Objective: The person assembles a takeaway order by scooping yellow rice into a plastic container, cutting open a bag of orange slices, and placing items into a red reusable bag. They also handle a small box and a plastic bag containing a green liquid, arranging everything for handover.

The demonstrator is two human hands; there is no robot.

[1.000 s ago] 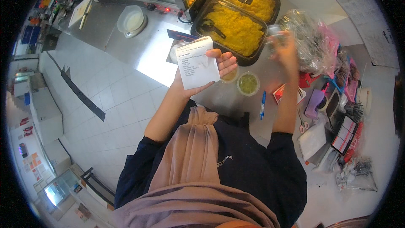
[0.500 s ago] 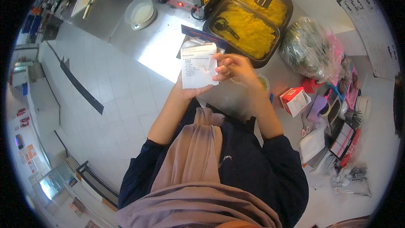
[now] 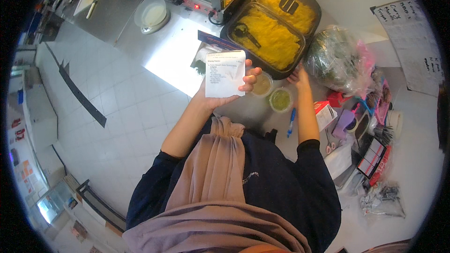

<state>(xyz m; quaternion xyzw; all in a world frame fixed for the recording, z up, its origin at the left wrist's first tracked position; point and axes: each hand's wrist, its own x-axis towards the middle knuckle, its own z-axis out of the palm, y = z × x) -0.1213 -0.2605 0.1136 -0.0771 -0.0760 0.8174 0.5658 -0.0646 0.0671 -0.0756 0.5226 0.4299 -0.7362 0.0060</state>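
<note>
My left hand (image 3: pixel 214 100) holds up a white printed paper slip (image 3: pixel 225 76). Its fingers curl round the slip's right edge, and the palm is mostly hidden behind it. At the near right corner of a black two-part food tray (image 3: pixel 280 72), my right hand (image 3: pixel 296 77) has its fingers stretched out and partly spread. Whether they touch the tray, I cannot tell. Yellow food fills the tray, with a black serving spoon (image 3: pixel 251 36) in the nearer section. Between my hands stand a round tub with a brownish content (image 3: pixel 262 85) and another with green content (image 3: pixel 281 99).
A blue pen (image 3: pixel 291 122), a red-and-white box (image 3: pixel 324 115) and scissors (image 3: pixel 330 146) lie right of my right forearm. Beyond them are a bulging plastic bag (image 3: pixel 340 61) and a purple tape dispenser (image 3: pixel 344 124). A white bowl (image 3: pixel 152 14) stands far left on the steel counter.
My right hand has left the paper slip and moved right to the tray's near corner. The slip stays in my left hand. Both round tubs now show.
</note>
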